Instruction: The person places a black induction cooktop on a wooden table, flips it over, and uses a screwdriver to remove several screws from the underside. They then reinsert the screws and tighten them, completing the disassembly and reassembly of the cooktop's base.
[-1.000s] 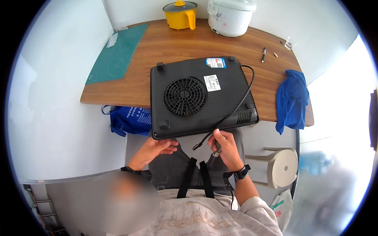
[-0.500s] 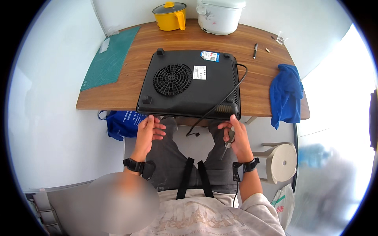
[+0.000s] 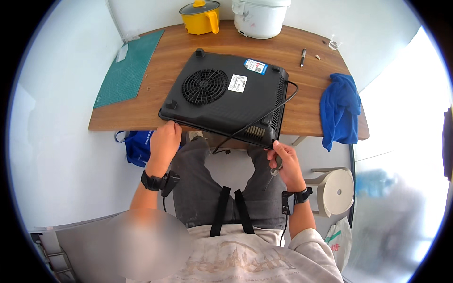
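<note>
A black induction cooker (image 3: pixel 250 104) lies underside up on the wooden table at its front edge, with a round fan grille (image 3: pixel 204 86) and labels showing. Its black power cord (image 3: pixel 254 121) runs across it and dangles past the table edge. My left hand (image 3: pixel 164 143) has its fingers curled on the cooker's near-left edge; the fingertips are mostly hidden. My right hand (image 3: pixel 288 167) is at the near-right corner, closed round a screwdriver (image 3: pixel 277 164) whose shaft points down, while the thumb touches the cooker.
A green cutting mat (image 3: pixel 124 75), yellow pot (image 3: pixel 196 24), white cooker (image 3: pixel 258 20), pen (image 3: pixel 303 57) and small clear cup (image 3: pixel 334 43) are on the table (image 3: pixel 113 120). A blue cloth (image 3: pixel 339 108) lies right, a blue bag (image 3: pixel 138 155) below left, a stool (image 3: pixel 334 193) at lower right.
The cooker has shifted up and left in view and turned slightly clockwise. My left hand has risen onto its near-left edge and curled; my right hand still holds the screwdriver at the corner.
</note>
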The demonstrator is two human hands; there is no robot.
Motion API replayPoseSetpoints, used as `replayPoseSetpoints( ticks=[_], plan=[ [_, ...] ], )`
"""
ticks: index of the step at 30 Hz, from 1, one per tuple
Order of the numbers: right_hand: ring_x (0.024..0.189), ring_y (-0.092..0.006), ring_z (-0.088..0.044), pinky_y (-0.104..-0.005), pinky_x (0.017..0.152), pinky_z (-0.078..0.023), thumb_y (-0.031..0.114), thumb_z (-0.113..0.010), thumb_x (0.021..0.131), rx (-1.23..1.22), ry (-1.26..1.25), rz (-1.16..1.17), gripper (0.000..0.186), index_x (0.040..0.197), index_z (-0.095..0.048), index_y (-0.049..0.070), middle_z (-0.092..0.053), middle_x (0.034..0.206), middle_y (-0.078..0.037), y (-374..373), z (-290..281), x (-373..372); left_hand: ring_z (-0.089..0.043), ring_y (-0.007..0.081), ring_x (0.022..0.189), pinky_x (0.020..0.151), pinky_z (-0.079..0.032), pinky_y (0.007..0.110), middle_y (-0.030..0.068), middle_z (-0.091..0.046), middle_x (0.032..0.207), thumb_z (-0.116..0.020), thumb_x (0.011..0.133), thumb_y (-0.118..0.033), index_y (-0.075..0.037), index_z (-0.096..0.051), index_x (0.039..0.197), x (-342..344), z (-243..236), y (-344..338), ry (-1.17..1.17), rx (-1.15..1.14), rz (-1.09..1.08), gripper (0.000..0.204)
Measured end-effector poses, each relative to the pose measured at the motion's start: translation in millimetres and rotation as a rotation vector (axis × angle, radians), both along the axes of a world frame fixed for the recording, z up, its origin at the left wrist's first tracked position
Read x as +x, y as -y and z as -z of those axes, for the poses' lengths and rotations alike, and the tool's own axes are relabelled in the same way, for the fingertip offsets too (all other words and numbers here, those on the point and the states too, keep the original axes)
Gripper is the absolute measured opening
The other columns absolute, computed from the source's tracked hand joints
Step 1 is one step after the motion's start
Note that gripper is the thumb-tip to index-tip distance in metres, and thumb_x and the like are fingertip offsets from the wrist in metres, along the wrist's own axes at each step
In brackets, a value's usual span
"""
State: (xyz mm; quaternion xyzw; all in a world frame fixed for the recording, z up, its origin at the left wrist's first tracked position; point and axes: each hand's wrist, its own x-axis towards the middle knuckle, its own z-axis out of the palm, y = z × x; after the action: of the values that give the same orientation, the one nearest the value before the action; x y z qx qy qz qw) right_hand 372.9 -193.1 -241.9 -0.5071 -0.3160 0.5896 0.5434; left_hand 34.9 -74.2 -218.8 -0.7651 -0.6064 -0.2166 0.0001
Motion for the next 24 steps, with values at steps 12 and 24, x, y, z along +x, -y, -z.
replayPoseSetpoints(
  ticks=[12, 24],
  plan=[
    [0.056, -0.0081, -0.05, -0.0231, 0.055, -0.04, 0.027, -0.061, 0.101, -0.063, -0.027, -0.232, 0.032, 0.103, -0.072, -0.002, -0.062, 0.069, -0.002, 4, -6, -40, -0.067, 0.0433, 0.076, 0.065, -0.053, 0.053, 0.0234, -0.068, 0.079, -0.055, 0.096, -0.015, 0.0, -0.06, 0.092, -6, -10, -79, -0.187, 0.017, 0.146, 0.017],
    [0.057, -0.0089, -0.05, -0.0237, 0.055, -0.04, 0.029, -0.065, 0.1, -0.069, -0.024, -0.202, 0.033, 0.087, -0.068, -0.001, -0.061, 0.07, -0.003, -17, -5, -81, -0.066, 0.0403, 0.092, 0.076, -0.053, 0.05, 0.0186, -0.07, 0.097, -0.059, 0.098, -0.021, -0.008, -0.065, 0.101, -34, -44, -181, -0.075, -0.003, 0.067, 0.015]
  ],
)
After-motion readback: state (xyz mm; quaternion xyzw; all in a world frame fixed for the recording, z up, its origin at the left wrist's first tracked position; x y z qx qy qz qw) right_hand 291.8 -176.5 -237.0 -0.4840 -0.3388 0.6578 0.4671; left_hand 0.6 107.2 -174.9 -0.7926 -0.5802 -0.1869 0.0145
